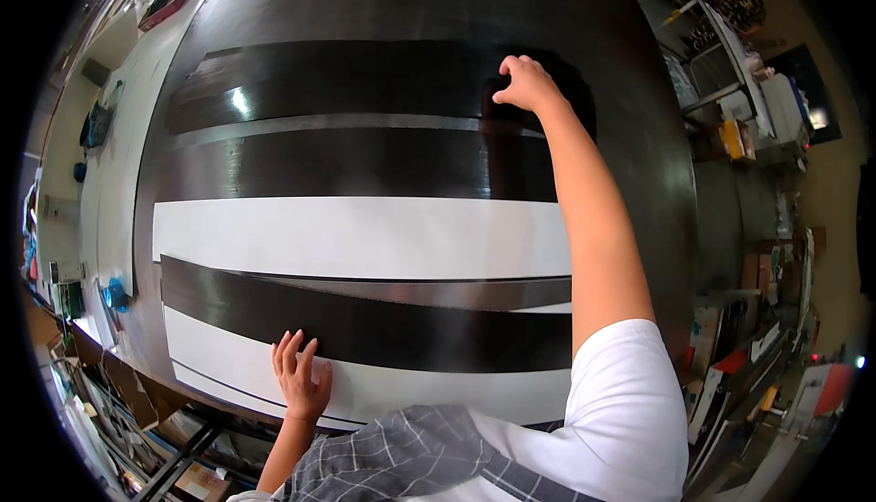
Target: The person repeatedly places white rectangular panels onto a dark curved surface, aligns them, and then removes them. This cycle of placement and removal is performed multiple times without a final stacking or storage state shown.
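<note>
My right hand [529,83] reaches far over the table, its thumb and curled fingers apart, above a wide glossy black strip [365,82]. Whether it touches that strip I cannot tell. My left hand [303,380] is near me with fingers spread and nothing gripped. Its fingertips are at the lower edge of a slanting matte black strip [392,324], over a white strip [438,392]. Farther off lie another white strip [365,235] and a second glossy black strip [365,162]. My right forearm hides the right ends of several strips.
All the strips lie on a large dark table [630,73]. A pale side surface [114,192] with a blue object [116,295] runs along the left. At the right are a metal rack [721,64] and stacked boards [730,392]. A person [737,11] is at the far right.
</note>
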Motion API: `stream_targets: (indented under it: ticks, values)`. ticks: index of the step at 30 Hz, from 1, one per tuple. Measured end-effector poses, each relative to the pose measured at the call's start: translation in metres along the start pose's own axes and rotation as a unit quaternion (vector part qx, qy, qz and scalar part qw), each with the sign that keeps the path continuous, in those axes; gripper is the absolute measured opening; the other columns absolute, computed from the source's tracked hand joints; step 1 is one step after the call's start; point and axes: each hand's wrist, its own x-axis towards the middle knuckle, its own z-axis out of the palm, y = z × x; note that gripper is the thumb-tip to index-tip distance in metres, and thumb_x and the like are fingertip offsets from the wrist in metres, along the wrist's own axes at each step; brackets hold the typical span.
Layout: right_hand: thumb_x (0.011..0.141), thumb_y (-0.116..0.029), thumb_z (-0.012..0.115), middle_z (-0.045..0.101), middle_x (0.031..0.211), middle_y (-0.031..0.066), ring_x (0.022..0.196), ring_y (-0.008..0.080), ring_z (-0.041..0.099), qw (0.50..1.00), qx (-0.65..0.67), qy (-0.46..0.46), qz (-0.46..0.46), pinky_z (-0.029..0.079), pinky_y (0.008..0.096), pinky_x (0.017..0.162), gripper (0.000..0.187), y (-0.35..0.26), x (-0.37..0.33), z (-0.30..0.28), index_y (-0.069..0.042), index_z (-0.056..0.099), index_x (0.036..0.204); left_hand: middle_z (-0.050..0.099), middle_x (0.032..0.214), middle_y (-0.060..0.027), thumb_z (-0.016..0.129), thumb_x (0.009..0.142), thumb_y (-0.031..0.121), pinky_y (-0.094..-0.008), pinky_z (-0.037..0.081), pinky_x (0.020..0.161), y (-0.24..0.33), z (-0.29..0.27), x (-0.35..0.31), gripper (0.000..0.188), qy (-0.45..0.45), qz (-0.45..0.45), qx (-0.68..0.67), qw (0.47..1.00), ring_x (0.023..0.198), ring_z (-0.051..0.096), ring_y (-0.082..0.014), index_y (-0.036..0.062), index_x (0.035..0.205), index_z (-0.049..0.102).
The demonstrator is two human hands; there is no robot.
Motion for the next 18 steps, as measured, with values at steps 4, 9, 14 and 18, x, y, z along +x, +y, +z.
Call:
stream_targets:
  ticks: [4,9,14,18]
  values:
    - [0.063,-0.028,0.083,0.057,0.123,0.0094,0.121,0.0283,0.05,0.997,-0.054,-0.06,-0.018,0.045,0.0414,0.1,0.058,-0.029,0.035,0.0,-0.011,0.059,0.112,0.05,0.134,-0.0126,0.07,0.069,0.009,-0.0554,0.024,0.111,0.006,-0.002,0.009,0.052,0.008,0.002,-0.01,1.0,0.132,0.04,-0.0354,0.0119,0.12,0.058]
    - [0.061,-0.032,0.084,0.062,0.119,0.0099,0.117,0.0285,0.054,0.985,-0.133,-0.101,-0.034,0.043,0.043,0.101,0.049,-0.047,0.051,-0.012,-0.013,0.067,0.103,0.051,0.133,-0.0149,0.068,0.067,0.004,-0.0565,0.026,0.11,0.019,-0.008,0.019,0.05,0.023,-0.009,-0.053,0.998,0.13,0.041,-0.0378,0.0094,0.116,0.06]
    - [0.062,-0.017,0.076,0.062,0.09,0.0132,0.088,0.0318,0.06,0.989,-0.061,-0.07,-0.117,0.049,0.0395,0.078,0.026,-0.034,0.047,-0.007,-0.007,0.057,0.077,0.055,0.128,-0.0142,0.073,0.07,0.01,-0.0541,0.03,0.107,0.034,0.001,0.048,0.044,0.074,0.026,-0.132,0.988,0.127,0.046,-0.0359,0.0079,0.113,0.063]
    - [0.074,0.0,0.057,0.064,0.086,0.0171,0.089,0.0376,0.061,0.988,0.0,-0.037,-0.152,0.049,0.044,0.074,0.014,-0.058,-0.002,-0.021,-0.005,0.061,0.086,0.056,0.127,-0.0154,0.071,0.078,0.009,-0.0417,0.044,0.098,0.052,0.011,0.087,0.039,0.092,0.03,-0.288,0.953,0.116,0.055,-0.0326,0.0056,0.115,0.062]
